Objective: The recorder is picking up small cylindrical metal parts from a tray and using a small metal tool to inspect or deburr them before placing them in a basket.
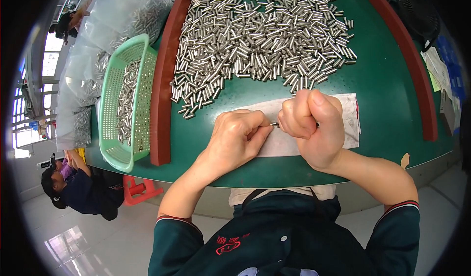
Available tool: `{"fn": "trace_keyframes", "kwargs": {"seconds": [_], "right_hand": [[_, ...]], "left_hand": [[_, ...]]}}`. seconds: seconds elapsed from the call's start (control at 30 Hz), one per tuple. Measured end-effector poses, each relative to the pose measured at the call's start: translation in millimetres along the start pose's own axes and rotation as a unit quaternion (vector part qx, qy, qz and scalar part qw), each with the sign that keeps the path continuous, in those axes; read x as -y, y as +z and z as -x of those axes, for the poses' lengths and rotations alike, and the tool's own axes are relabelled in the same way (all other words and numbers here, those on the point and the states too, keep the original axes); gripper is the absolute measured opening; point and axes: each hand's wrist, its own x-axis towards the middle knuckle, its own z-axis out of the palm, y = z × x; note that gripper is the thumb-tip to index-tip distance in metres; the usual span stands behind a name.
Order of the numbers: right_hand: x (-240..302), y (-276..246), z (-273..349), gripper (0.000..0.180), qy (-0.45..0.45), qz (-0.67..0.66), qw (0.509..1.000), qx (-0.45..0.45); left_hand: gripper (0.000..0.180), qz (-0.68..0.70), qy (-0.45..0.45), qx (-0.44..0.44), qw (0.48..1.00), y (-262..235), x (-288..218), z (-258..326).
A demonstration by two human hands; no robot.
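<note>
The dark green shirt [294,244] has red-and-white sleeve trim [402,205].

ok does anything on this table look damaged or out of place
Yes: a ragged tan patch near the right end of the green table's front edge. Its pale, uneven shape interrupts the smooth green; whether it's a chip or a stray scrap, I can't tell.

A black fan [417,12] stands at the upper right, with papers [435,69] near it; clear plastic bags [105,23] line the left side, beside a pale green basket [110,133]; a red stool [139,190] stands on the shiny floor [73,244], next to a person in dark clothes [88,192]; windows [50,55] show at the far left.
</note>
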Motion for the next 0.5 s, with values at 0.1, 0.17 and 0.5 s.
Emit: {"fn": "trace_keyframes", "kwargs": {"seconds": [0.1,0.17,0.5], "right_hand": [[-3,6,2,0.040,-0.018,0.023,1.000,-0.005],[-1,10,1,0.040,-0.030,0.036,0.999,-0.008],[21,-10,-19,0.040,0.020,-0.134,0.990,-0.040]], "left_hand": [[0.009,0.008,-0.006,0.010,1.000,-2,-1,0],[0.009,0.004,-0.007,0.008,1.000,-2,-3,-1],[0.007,0.224,-0.108,-0.037,0.968,-8,5,5]]}}
